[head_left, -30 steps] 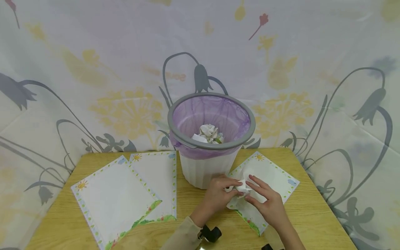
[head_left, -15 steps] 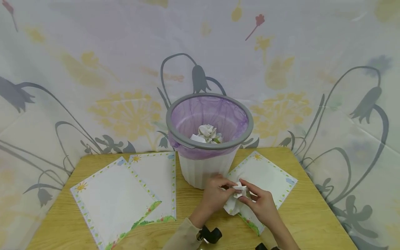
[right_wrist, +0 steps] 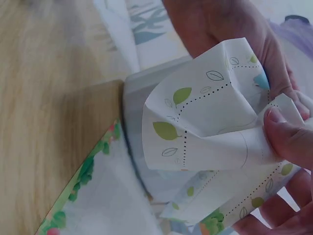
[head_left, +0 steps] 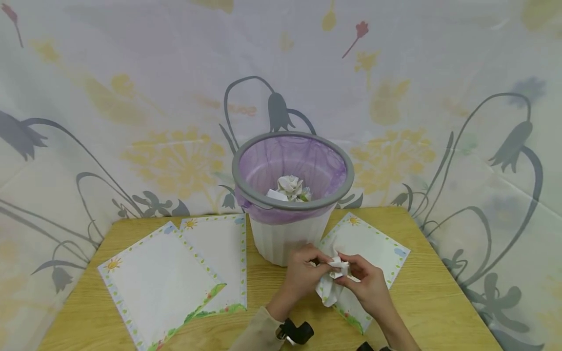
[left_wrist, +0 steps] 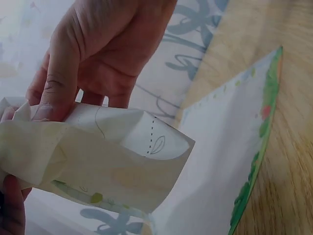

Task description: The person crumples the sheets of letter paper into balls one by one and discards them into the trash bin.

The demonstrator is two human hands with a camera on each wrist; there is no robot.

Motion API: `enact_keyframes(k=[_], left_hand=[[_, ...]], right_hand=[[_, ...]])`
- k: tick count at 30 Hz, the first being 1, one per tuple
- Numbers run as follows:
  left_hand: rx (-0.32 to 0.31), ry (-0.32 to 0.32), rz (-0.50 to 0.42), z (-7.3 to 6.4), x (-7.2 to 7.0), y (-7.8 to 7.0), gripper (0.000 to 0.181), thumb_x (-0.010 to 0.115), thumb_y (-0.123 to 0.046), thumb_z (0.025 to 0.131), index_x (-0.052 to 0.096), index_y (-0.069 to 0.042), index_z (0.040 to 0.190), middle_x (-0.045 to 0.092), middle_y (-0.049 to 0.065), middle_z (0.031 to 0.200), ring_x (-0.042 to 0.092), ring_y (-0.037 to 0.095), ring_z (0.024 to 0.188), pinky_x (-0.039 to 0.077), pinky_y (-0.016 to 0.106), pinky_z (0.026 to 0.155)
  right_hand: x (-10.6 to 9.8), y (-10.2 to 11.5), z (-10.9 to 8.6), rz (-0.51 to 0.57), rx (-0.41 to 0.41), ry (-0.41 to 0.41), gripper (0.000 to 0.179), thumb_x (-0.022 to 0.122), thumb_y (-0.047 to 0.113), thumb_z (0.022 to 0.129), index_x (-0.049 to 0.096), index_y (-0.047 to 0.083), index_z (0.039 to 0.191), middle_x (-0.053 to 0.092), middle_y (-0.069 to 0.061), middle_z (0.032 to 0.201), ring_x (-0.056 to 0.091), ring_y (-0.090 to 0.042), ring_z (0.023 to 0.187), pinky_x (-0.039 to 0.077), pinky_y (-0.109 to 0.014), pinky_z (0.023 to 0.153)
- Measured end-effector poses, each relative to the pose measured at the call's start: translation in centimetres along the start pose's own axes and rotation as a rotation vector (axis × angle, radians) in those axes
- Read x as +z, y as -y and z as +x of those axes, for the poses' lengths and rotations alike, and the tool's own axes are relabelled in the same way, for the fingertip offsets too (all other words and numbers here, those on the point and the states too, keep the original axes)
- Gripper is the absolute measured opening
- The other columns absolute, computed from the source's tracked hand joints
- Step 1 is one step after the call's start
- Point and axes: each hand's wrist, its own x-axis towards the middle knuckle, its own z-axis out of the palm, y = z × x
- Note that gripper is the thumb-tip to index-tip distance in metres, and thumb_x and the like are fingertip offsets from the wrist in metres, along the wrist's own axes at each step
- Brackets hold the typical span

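In the head view, a partly crumpled sheet of paper (head_left: 329, 291) is between both hands, over the right side of the table. My left hand (head_left: 303, 273) pinches it from the left. From the other side, my right hand (head_left: 368, 282) grips the bunched part between thumb and fingers. One loose flap hangs down toward the front. Dotted lines and leaf prints show on the folded paper (right_wrist: 210, 142) in the right wrist view. A thumb presses on the folded paper (left_wrist: 107, 154) in the left wrist view. Beneath the hands lies a flat sheet with a leaf border (head_left: 373, 243).
A white bin with a grey rim (head_left: 293, 206) and purple liner (head_left: 263, 165) stands just behind the hands. Crumpled paper (head_left: 290, 185) lies inside it. Two overlapping bordered sheets (head_left: 158, 282) rest on the left of the wooden table (head_left: 263, 292). Patterned cloth (head_left: 175, 73) hangs behind.
My right hand's fingers have closed in from a spread pose onto the paper. The paper is bunched tighter, and its loose flap now hangs lower at the front.
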Motion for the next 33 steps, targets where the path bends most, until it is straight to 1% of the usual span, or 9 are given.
enact_keyframes(k=[5, 9, 13, 16, 20, 24, 28, 30, 33], left_hand=[[-0.047, -0.016, -0.158, 0.1, -0.3, -0.6, 0.014, 0.077, 0.016, 0.074, 0.070, 0.005, 0.078, 0.066, 0.018, 0.077, 0.062, 0.010, 0.072, 0.057, 0.032, 0.059], [-0.060, -0.003, -0.195, 0.0, -0.2, -0.5, 0.015, 0.075, 0.019, 0.075, 0.068, 0.007, 0.080, 0.066, 0.022, 0.079, 0.065, 0.013, 0.075, 0.059, 0.035, 0.060], [-0.152, 0.008, -0.181, -0.4, 0.0, -0.1, 0.017, 0.079, 0.012, 0.076, 0.070, 0.002, 0.086, 0.069, 0.019, 0.089, 0.066, 0.013, 0.082, 0.058, 0.032, 0.062], [-0.186, 0.029, -0.105, -0.5, 0.1, 0.0, 0.026, 0.085, 0.001, 0.074, 0.070, -0.006, 0.094, 0.068, 0.012, 0.103, 0.062, 0.014, 0.090, 0.057, 0.029, 0.064], [-0.168, 0.114, -0.020, -0.3, 0.0, 0.0, 0.044, 0.089, -0.006, 0.072, 0.069, -0.011, 0.111, 0.063, 0.008, 0.124, 0.057, 0.020, 0.111, 0.056, 0.032, 0.073], [-0.176, 0.250, -0.037, 0.0, -0.2, -0.1, 0.055, 0.085, -0.004, 0.077, 0.066, -0.005, 0.128, 0.051, 0.008, 0.146, 0.048, 0.023, 0.133, 0.052, 0.035, 0.093], [-0.149, 0.313, -0.096, 0.1, -0.3, -0.1, 0.038, 0.078, 0.001, 0.083, 0.069, 0.005, 0.119, 0.049, 0.013, 0.148, 0.047, 0.026, 0.135, 0.045, 0.039, 0.104], [-0.129, 0.308, -0.147, 0.2, -0.3, -0.1, 0.027, 0.076, 0.004, 0.084, 0.072, 0.008, 0.110, 0.051, 0.017, 0.145, 0.050, 0.031, 0.131, 0.046, 0.039, 0.103], [-0.122, 0.261, -0.208, 0.1, -0.2, -0.1, 0.018, 0.076, 0.009, 0.082, 0.073, 0.011, 0.100, 0.053, 0.023, 0.140, 0.055, 0.037, 0.125, 0.056, 0.037, 0.089]], right_hand=[[0.3, 0.7, 0.5, 0.062, 0.037, -0.022, 0.041, 0.073, -0.017, 0.078, 0.062, -0.013, 0.117, 0.068, -0.017, 0.117, 0.070, -0.012, 0.095, 0.060, -0.032, 0.070], [0.4, 1.1, 0.7, 0.049, 0.090, -0.056, 0.027, 0.073, -0.017, 0.079, 0.066, -0.010, 0.104, 0.073, -0.011, 0.105, 0.071, -0.012, 0.093, 0.060, -0.031, 0.069], [0.3, 1.3, 0.6, 0.012, 0.118, -0.079, 0.016, 0.073, -0.017, 0.079, 0.069, -0.004, 0.089, 0.074, -0.012, 0.096, 0.071, -0.012, 0.090, 0.060, -0.029, 0.068], [0.0, 1.4, 0.3, 0.002, 0.117, -0.090, 0.019, 0.073, -0.018, 0.078, 0.070, 0.000, 0.084, 0.073, -0.016, 0.098, 0.070, -0.010, 0.091, 0.060, -0.029, 0.066], [-0.4, 1.5, -0.2, 0.003, 0.088, -0.081, 0.021, 0.073, -0.020, 0.077, 0.069, 0.001, 0.079, 0.071, -0.020, 0.102, 0.069, -0.009, 0.096, 0.059, -0.029, 0.066], [-0.7, 1.5, -0.4, 0.027, 0.067, -0.053, 0.020, 0.072, -0.020, 0.077, 0.069, 0.000, 0.080, 0.069, -0.020, 0.107, 0.068, -0.010, 0.101, 0.059, -0.028, 0.070], [-0.9, 1.6, -0.3, 0.025, 0.032, -0.034, 0.021, 0.071, -0.022, 0.077, 0.071, -0.002, 0.084, 0.072, -0.012, 0.104, 0.068, -0.009, 0.101, 0.059, -0.027, 0.071], [-1.0, 1.6, -0.3, 0.032, 0.015, -0.026, 0.023, 0.070, -0.023, 0.077, 0.072, -0.002, 0.086, 0.074, -0.008, 0.100, 0.068, -0.009, 0.100, 0.059, -0.026, 0.072], [-1.1, 1.4, -0.2, 0.068, -0.012, 0.002, 0.025, 0.069, -0.023, 0.078, 0.072, -0.004, 0.095, 0.074, -0.005, 0.103, 0.069, -0.010, 0.100, 0.059, -0.027, 0.074]])
